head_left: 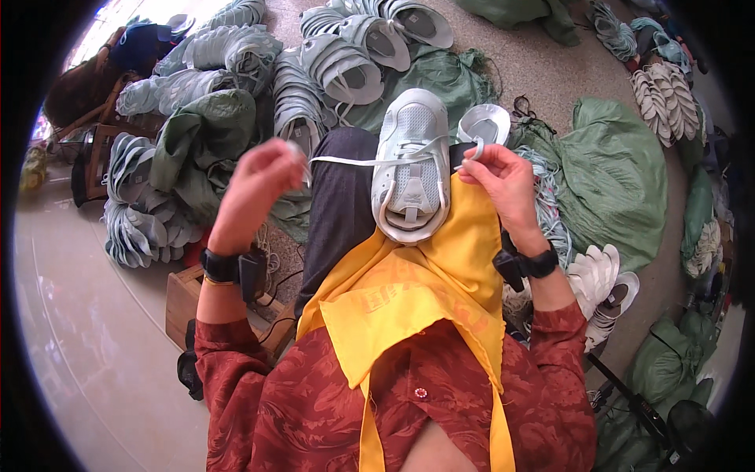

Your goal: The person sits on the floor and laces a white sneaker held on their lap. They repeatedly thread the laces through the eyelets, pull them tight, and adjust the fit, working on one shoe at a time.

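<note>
A pale grey-white sneaker upper [413, 189] rests on my lap over the yellow apron [464, 228], its toe pointing away from me. A white shoelace [346, 161] threads through its eyelets and stretches out to both sides. Left of the shoe, my left hand [263, 177] is closed at the lace's left end, its fingers slightly blurred. On the other side, my right hand [507, 179] pinches the lace's right end between thumb and fingertips, just off the shoe's edge.
Nested stacks of pale shoe uppers [224, 59] lie at the far left, with more uppers [342, 71] ahead. Green woven sacks [617, 181] spread on the right. White uppers [598, 279] sit near my right forearm. A wooden box [189, 303] stands by my left elbow.
</note>
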Available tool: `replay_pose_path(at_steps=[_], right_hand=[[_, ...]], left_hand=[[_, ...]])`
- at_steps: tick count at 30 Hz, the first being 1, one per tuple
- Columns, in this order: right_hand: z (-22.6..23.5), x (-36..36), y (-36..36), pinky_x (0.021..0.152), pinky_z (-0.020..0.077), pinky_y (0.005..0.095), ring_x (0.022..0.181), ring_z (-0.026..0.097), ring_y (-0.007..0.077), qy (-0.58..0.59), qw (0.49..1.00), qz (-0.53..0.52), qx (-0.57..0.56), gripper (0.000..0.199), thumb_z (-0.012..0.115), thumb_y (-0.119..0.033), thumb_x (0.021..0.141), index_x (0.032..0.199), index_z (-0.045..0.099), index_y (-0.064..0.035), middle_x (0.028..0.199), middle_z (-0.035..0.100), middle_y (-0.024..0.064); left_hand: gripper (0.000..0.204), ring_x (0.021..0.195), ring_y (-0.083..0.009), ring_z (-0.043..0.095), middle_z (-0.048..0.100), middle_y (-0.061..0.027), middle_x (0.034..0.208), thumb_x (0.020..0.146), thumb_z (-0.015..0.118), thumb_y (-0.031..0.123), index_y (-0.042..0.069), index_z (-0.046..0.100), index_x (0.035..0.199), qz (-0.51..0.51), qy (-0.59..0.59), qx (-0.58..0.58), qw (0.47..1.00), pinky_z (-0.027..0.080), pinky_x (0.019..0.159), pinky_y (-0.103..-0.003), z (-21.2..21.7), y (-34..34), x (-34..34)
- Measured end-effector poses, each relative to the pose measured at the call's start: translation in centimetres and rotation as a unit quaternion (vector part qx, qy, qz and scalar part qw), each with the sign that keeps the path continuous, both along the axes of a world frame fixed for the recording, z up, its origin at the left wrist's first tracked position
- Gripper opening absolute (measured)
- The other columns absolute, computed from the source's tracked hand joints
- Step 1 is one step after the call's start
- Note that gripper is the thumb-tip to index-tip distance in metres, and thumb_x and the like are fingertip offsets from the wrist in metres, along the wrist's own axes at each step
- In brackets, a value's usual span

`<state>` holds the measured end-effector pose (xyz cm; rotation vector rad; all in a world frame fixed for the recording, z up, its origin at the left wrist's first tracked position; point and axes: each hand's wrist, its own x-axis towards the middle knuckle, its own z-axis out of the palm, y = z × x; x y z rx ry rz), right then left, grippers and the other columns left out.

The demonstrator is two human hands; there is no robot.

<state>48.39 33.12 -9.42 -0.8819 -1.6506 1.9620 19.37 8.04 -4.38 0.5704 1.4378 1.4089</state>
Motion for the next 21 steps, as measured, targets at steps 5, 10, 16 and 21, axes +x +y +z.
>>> replay_pose_path(at_steps=[5,10,16,21], right_hand=[[-0.8,-1.4,-0.8,0.081,0.0623,0.0263,0.084,0.073,0.0124,0.009,1.0,0.001,0.021,0.007,0.071,0.001,0.095,0.101,0.069,0.0033,0.094,0.074,0.0061],[-1.5,-1.7,-1.5,0.078,0.0601,0.0241,0.081,0.072,0.0091,-0.01,0.998,-0.013,0.054,0.006,0.073,0.001,0.093,0.098,0.069,0.0022,0.09,0.074,0.003],[-0.4,-2.3,-2.4,0.073,0.0557,0.0227,0.077,0.07,0.0054,-0.082,0.97,0.002,0.23,0.01,0.078,-0.001,0.089,0.096,0.07,-0.0001,0.086,0.075,-0.0003],[-1.3,-2.1,-1.9,0.075,0.0559,0.0223,0.079,0.068,0.0056,-0.057,0.988,-0.01,0.141,0.013,0.078,-0.002,0.089,0.099,0.069,0.0002,0.088,0.075,0.0003]], left_hand=[[0.004,0.078,-0.0063,0.06,0.069,-0.0011,0.094,0.1,0.066,0.009,0.005,0.066,0.101,0.098,0.052,0.036,0.993,0.05,0.072,-0.022,-1.4,-0.1,0.1],[0.005,0.082,-0.0078,0.066,0.071,-0.0025,0.094,0.098,0.069,0.008,0.003,0.066,0.099,0.028,0.04,-0.02,0.999,0.053,0.073,-0.023,-4.1,1.4,5.7],[0.008,0.085,-0.008,0.067,0.07,-0.0038,0.094,0.098,0.067,0.001,0.001,0.061,0.093,0.028,0.091,-0.036,0.995,0.056,0.075,-0.024,-5.9,3.8,7.7],[0.008,0.081,-0.0104,0.071,0.073,-0.0071,0.089,0.096,0.066,0.0,-0.002,0.06,0.09,0.078,0.086,0.014,0.993,0.06,0.073,-0.026,-7.1,5.8,7.6]])
